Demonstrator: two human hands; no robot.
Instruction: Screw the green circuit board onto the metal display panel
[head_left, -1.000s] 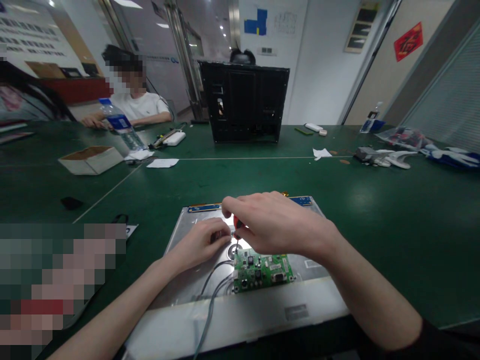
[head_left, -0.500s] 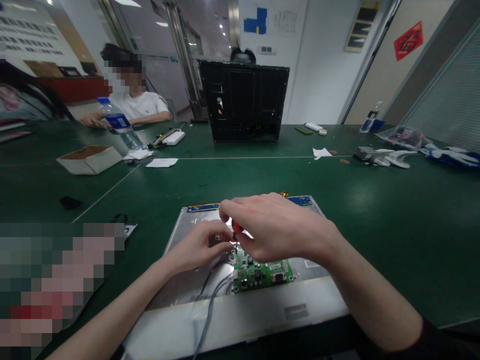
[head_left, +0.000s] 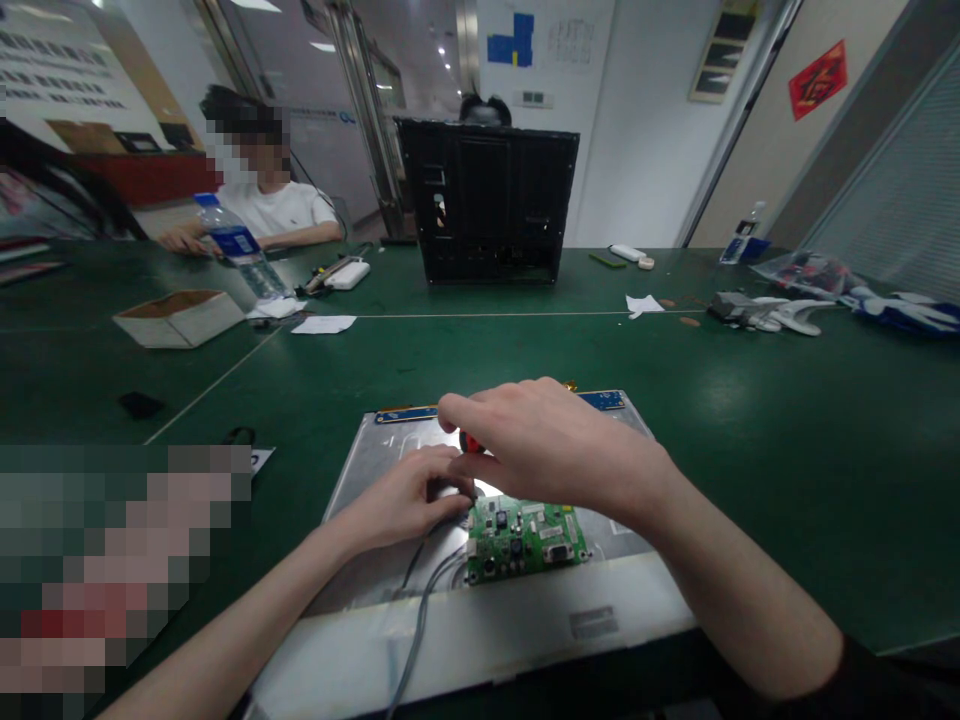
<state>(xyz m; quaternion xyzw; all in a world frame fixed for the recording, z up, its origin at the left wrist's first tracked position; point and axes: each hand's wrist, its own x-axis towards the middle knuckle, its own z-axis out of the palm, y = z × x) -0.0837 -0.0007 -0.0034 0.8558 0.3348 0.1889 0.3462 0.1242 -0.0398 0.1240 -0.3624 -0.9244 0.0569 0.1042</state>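
Observation:
My right hand (head_left: 547,445) is closed around the red-and-black handle of a screwdriver (head_left: 470,441), above the upper left corner of a green circuit board (head_left: 529,535). Most of the tool is hidden by the fingers. At that same corner, the fingertips and thumb of my left hand (head_left: 416,495) come together; what lies between them is too small to make out. The board rests on the silvery metal back of a display panel (head_left: 349,585). Grey cables (head_left: 421,625) run from the board's left side over the panel's near edge. A blue circuit strip (head_left: 405,415) lines the far edge.
On the green table (head_left: 787,480) stand an open carton (head_left: 180,320), a tilted water bottle (head_left: 244,250) and a black monitor housing (head_left: 487,200). Gloves (head_left: 780,315) and a plastic bag (head_left: 806,272) lie at the right. A person (head_left: 277,210) sits across the table, far left.
The fingers of my right hand have shifted on the screwdriver, and its shaft is now hidden. My left fingertips have moved slightly down, closer to the board's corner.

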